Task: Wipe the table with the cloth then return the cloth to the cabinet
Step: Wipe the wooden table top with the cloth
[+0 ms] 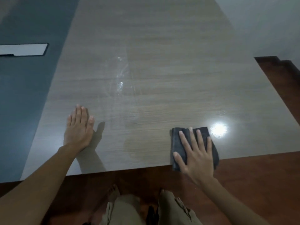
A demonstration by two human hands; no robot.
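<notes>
A dark grey folded cloth (176,143) lies on the light wood-grain table (154,62), at its near edge on the right. My right hand (197,153) presses flat on the cloth with fingers spread, covering most of it. My left hand (79,129) rests palm down on the bare tabletop at the near left, fingers together, holding nothing. Wet streaks (120,85) shine across the middle of the table. No cabinet is in view.
A dark grey-blue surface (24,95) borders the table's left side, with a white rectangular panel (22,49) in it. Reddish-brown floor (251,176) lies below the near edge and to the right. My legs and bare feet (113,192) stand close to the table. A lamp glare (218,129) reflects beside the cloth.
</notes>
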